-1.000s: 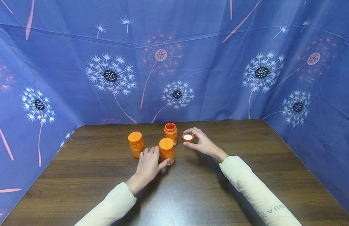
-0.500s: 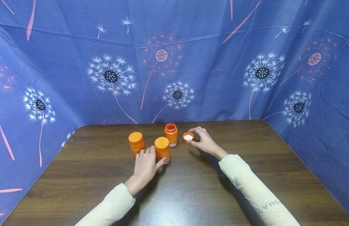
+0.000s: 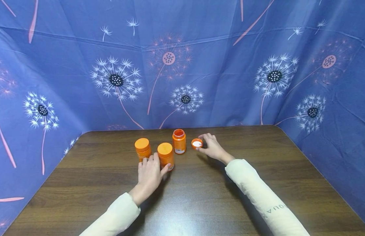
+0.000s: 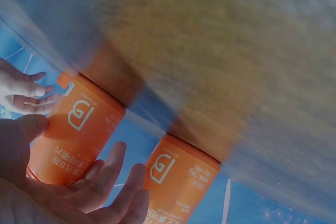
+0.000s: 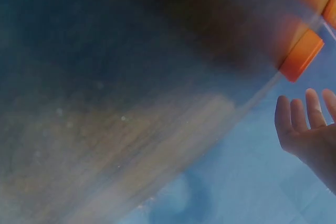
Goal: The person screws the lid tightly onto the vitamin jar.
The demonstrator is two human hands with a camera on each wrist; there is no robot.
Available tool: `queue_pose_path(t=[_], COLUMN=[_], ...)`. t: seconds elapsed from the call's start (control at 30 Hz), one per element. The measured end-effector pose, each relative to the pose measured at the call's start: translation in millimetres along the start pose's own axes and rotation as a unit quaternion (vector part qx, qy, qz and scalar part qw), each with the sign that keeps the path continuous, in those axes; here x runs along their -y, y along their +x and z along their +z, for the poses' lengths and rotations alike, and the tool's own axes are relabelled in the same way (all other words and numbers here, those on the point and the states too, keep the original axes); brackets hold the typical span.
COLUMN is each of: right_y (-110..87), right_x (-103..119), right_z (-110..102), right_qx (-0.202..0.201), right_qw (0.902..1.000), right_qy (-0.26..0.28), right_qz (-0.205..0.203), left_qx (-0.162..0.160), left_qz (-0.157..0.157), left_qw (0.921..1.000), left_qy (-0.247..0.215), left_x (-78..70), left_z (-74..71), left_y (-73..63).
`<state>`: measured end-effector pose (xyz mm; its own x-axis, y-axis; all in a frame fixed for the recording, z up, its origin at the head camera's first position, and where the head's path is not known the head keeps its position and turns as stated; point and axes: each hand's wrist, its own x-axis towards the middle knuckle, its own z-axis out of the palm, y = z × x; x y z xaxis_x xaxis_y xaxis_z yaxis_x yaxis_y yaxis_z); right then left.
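Orange and capped, the front jar [image 3: 166, 156] stands on the table [image 3: 212, 200], its left side hidden by the left hand [image 3: 148, 173] gripping it. Fingers relaxed, the right hand [image 3: 213, 147] is beside an upturned cap [image 3: 196, 143] — contact unclear. Knuckles hide the rear jar's base.

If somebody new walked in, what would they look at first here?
The bright orange, probably: the open jar at the back, the left capped jar, and the front capped jar in the left hand. Next, perhaps, the orange cap, white inside, by the right hand. Behind the table, the blue cloth with dandelions stands out too.
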<state>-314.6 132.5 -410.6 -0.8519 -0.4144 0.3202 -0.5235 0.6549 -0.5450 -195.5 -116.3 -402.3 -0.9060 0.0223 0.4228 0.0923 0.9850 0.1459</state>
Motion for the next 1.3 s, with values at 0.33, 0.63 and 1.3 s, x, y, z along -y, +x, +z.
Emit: queue_pose_path(t=[0.33, 0.63, 1.3], right_y=[3.6, 8.5, 14.0], right_x=[-9, -11, -6], right_z=[2, 3, 6], right_qx=[0.028, 0.057, 0.078], right_qw=[0.998, 0.9946, 0.9869], right_qy=[-0.05, -0.069, -0.112], right_qz=[0.025, 0.054, 0.086], left_qx=[0.005, 0.002, -0.087], left_qz=[-0.013, -0.01, 0.027], left_qw=[0.9999, 0.9999, 0.9959], left_qy=[0.005, 0.003, 0.004], left_x=[1.4, 1.5, -10.4], left_z=[0.1, -2.2, -29.1], left_y=[-1.6, -2.2, 11.4])
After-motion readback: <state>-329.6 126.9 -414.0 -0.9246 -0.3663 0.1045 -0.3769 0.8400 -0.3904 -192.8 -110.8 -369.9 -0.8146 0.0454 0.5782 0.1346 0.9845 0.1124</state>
